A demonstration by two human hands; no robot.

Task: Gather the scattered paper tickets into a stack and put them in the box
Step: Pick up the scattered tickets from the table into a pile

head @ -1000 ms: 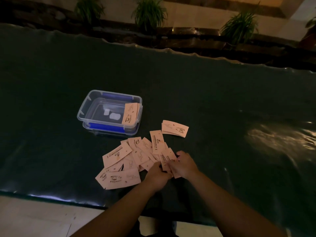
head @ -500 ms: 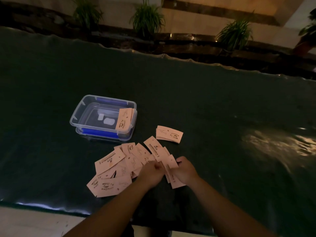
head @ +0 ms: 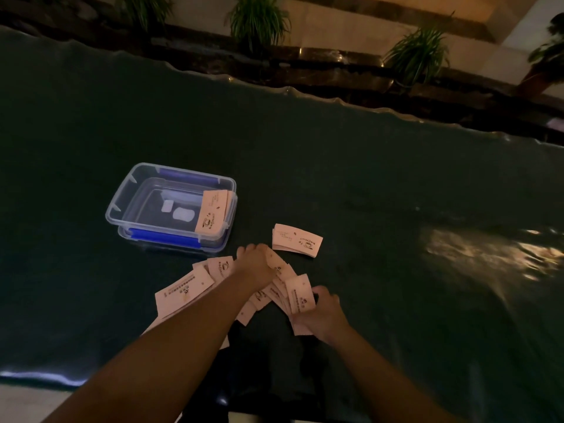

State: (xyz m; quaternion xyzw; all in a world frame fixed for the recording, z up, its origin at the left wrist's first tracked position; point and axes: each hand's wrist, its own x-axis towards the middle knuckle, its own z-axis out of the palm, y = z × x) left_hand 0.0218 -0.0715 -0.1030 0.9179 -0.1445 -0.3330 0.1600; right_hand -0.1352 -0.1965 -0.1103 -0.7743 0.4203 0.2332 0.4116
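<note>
Several pale pink paper tickets lie scattered on the dark green table cover, in front of a clear plastic box with blue clips. A small stack of tickets leans inside the box against its right wall. Another small pile lies apart to the right of the box. My left hand reaches forward over the scatter, fingers resting on a ticket at its far edge. My right hand grips a fanned bunch of tickets near the table's front.
The dark green cover spans the whole table, with a bright glare patch at the right. Potted plants and a dark ledge stand beyond the far edge. The front edge and pale floor show at the lower left.
My left hand has moved away from the right hand, forward toward the far tickets. My right hand has stayed low, keeping the gathered bunch. The camera has shifted slightly.
</note>
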